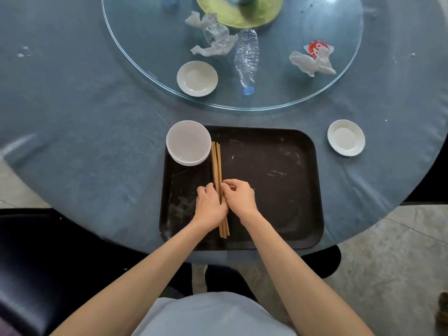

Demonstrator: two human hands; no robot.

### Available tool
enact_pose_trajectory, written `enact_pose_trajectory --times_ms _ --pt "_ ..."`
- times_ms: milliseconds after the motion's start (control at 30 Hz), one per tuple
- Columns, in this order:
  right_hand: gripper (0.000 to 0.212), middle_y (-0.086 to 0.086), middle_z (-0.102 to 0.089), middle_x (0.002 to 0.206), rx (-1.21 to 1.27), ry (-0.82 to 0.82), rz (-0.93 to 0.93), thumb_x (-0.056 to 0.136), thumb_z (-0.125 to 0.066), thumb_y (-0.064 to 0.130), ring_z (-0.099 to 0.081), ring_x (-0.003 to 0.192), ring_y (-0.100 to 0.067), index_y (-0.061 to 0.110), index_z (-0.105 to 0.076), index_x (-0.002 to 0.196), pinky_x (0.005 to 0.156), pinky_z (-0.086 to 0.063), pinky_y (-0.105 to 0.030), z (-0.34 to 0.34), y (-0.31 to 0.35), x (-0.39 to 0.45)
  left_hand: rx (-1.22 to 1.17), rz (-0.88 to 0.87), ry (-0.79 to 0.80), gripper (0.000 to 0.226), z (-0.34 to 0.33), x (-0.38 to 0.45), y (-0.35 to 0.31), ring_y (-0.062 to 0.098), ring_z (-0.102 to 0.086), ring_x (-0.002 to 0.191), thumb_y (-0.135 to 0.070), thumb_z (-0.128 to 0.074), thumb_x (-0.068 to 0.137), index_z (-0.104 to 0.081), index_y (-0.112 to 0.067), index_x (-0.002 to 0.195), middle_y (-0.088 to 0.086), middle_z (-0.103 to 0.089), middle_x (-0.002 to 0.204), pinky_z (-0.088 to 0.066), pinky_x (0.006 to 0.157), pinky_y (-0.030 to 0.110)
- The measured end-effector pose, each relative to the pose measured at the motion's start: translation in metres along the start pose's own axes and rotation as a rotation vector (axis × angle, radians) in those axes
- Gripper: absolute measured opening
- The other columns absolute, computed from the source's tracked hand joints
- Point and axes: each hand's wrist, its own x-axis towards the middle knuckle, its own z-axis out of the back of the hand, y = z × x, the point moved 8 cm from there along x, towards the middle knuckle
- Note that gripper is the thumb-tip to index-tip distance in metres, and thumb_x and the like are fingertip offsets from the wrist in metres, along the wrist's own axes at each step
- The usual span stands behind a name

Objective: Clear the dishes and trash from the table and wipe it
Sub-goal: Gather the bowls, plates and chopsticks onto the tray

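The left hand [210,206] and the right hand [240,197] meet over the black tray [278,190] on the desk [97,141], and both grips close narrowly on one bundle of wooden chopsticks [216,161] lying flat on the tray. Just beyond the grip, at the far left corner of the tray, stand stacked white bowls [188,142], beside the chopstick tips. Well right of the grip, off the tray, sits a small white saucer [346,138]. Farther ahead, the glass turntable [150,76] carries another saucer [197,78], a crushed plastic bottle [247,57] and crumpled napkins [311,63].
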Motion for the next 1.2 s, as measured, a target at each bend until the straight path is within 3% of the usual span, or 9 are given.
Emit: enact_pose_trajectory --times_ms 267,433,533,700,867,967,1033,1200 --pt "0.029 0.003 -0.069 0.115 -0.134 -0.014 0.032 0.102 -0.061 0.030 -0.066 0.104 -0.012 0.023 -0.063 0.130 0.094 -0.058 -0.035 0.000 -0.017 -0.008 -0.023 -0.105 -0.030 0.058 0.006 -0.007 0.004 0.019 -0.060 0.115 -0.022 -0.050 0.104 -0.030 -0.016 0.158 0.009 -0.036 0.147 -0.051 0.102 0.032" --pt "0.027 0.003 -0.067 0.110 -0.123 -0.032 0.035 0.102 -0.062 0.027 -0.065 0.095 -0.009 0.021 -0.061 0.129 0.086 -0.059 -0.029 0.004 -0.020 -0.013 -0.089 -0.093 -0.019 0.057 0.008 -0.005 0.000 0.004 -0.061 0.092 -0.019 -0.054 0.103 -0.035 -0.016 0.157 0.006 -0.042 0.146 -0.046 0.082 0.014" --pt "0.026 0.003 -0.068 0.109 -0.176 -0.034 0.053 0.102 -0.062 0.026 -0.065 0.092 -0.009 0.022 -0.061 0.128 0.083 -0.059 -0.028 0.006 -0.019 -0.013 -0.129 -0.113 -0.042 0.055 0.011 -0.005 0.000 0.002 -0.061 0.092 -0.016 -0.055 0.102 -0.040 -0.016 0.155 0.004 -0.049 0.142 -0.045 0.076 0.009" --pt "0.025 0.002 -0.070 0.109 -0.279 -0.022 0.080 0.102 -0.063 0.027 -0.065 0.087 -0.008 0.021 -0.062 0.126 0.070 -0.052 -0.020 0.005 -0.019 -0.012 -0.155 -0.111 -0.049 0.055 0.016 -0.010 0.001 0.001 -0.060 0.094 -0.015 -0.055 0.102 -0.039 -0.017 0.155 0.000 -0.051 0.143 -0.044 0.071 0.006" --pt "0.029 0.001 -0.070 0.114 -0.295 0.006 0.068 0.102 -0.063 0.030 -0.065 0.091 -0.009 0.021 -0.060 0.129 0.074 -0.053 -0.023 0.010 -0.018 -0.008 -0.172 -0.097 -0.036 0.056 0.021 -0.015 0.000 -0.001 -0.059 0.095 -0.015 -0.055 0.102 -0.038 -0.019 0.156 -0.002 -0.051 0.147 -0.043 0.071 0.007" --pt "0.032 0.001 -0.069 0.112 -0.292 0.021 0.080 0.103 -0.061 0.031 -0.065 0.090 -0.009 0.021 -0.058 0.132 0.076 -0.052 -0.025 0.018 -0.014 -0.005 -0.155 -0.122 -0.046 0.053 0.029 -0.019 -0.006 -0.006 -0.054 0.100 -0.016 -0.056 0.102 -0.043 -0.021 0.153 -0.002 -0.050 0.150 -0.040 0.084 0.008" --pt "0.032 0.004 -0.067 0.107 -0.285 0.032 0.093 0.103 -0.061 0.031 -0.063 0.088 -0.007 0.021 -0.057 0.133 0.076 -0.051 -0.024 0.025 -0.010 -0.003 -0.144 -0.127 -0.048 0.052 0.034 -0.023 -0.010 -0.002 -0.048 0.112 -0.018 -0.056 0.102 -0.044 -0.022 0.153 -0.001 -0.049 0.153 -0.038 0.093 0.017" --pt "0.033 -0.001 -0.069 0.117 -0.258 0.015 0.197 0.104 -0.060 0.028 -0.063 0.093 -0.008 0.019 -0.057 0.135 0.086 -0.057 -0.029 0.046 0.018 0.003 -0.166 -0.199 -0.092 0.048 0.059 -0.033 -0.030 0.001 -0.055 0.109 -0.026 -0.059 0.101 -0.048 -0.028 0.148 -0.007 -0.051 0.149 -0.045 0.090 0.019"
